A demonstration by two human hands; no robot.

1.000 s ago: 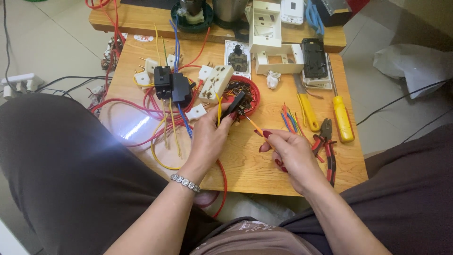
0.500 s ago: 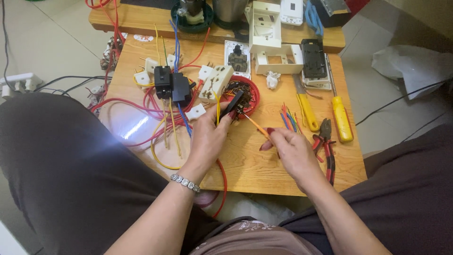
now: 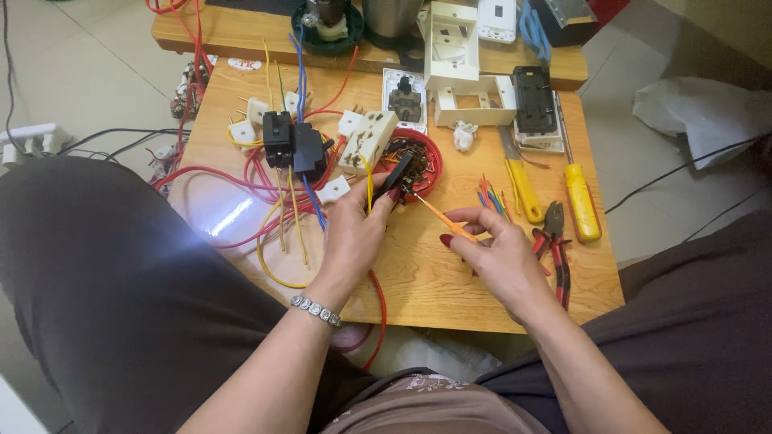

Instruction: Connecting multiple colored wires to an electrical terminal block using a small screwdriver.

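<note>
Around, crowding the tabletop (image 3: 418, 273): red and yellow wires (image 3: 265, 209), white socket plate (image 3: 368, 141), red dish (image 3: 426, 161), yellow-handled pliers (image 3: 555, 241). Pinched upright in left hand (image 3: 358, 233) fingers: black switch part (image 3: 394, 178), long axis toward 1 o'clock. Gripped by right hand (image 3: 503, 257) fingers: orange screwdriver (image 3: 441, 219), pointing to 10 o'clock, tip at the part.

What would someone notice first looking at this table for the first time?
Probably the two hands at the centre of the wooden table: the left hand pinches a small black part, and the right hand points a thin orange screwdriver at it. Next, the tangle of red, yellow and blue wires to the left, and the yellow-handled tools to the right.
</note>
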